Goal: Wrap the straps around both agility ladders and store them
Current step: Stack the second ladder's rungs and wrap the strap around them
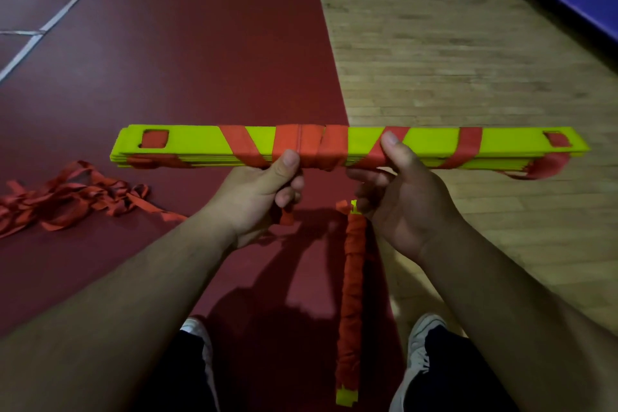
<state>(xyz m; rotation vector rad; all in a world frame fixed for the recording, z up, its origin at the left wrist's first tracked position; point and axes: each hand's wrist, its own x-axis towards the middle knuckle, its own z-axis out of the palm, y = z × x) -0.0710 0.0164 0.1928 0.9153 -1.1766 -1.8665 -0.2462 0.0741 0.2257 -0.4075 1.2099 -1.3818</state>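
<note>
Between your feet, a wrapped ladder lies on the floor, pointing away from you. Above its far end, your left hand and right hand both grip a yellow ladder bundle crosswise, thumbs on top beside its wound red strap. Loose straps lie heaped at left.

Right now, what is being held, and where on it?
The wrapped ladder bundle, near its middle: left hand on the strap wraps, right hand beside it, thumbs on top.
</note>
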